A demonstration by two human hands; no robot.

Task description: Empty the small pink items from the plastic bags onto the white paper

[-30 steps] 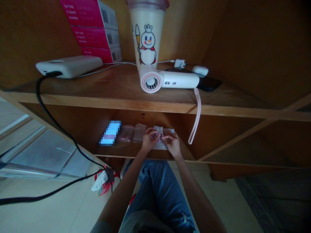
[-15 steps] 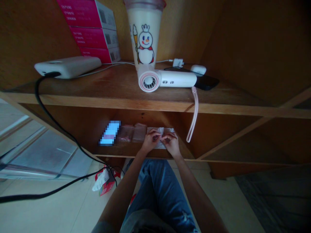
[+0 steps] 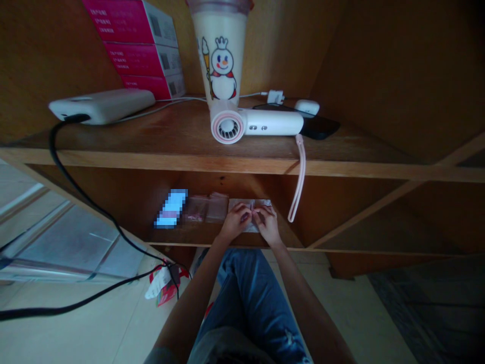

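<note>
Over a pale, thin sheet [image 3: 248,227] on the lower shelf, my left hand [image 3: 237,218] and my right hand [image 3: 267,220] meet, fingertips pinched close together. Something small and pinkish shows between the fingertips, too small to name. Both hands are closed, and the fingers hide much of the sheet's middle. Left of my left hand lies a clear plastic bag [image 3: 217,209]. Beside it is another clear bag [image 3: 195,208] with small pinkish pieces at its bottom. A lit phone [image 3: 172,208], its screen blurred out, lies farther left.
On the upper shelf stand a milky drink cup [image 3: 222,60], a white handheld fan [image 3: 257,123] with a hanging pink strap [image 3: 298,182], a white power bank [image 3: 104,106] and pink boxes [image 3: 132,58]. A black cable [image 3: 91,189] crosses the left side.
My fingertips have shifted slightly, and the right hand's fingers sit a little more upright at the pinch. The view has moved slightly; the shelf things stay put.
</note>
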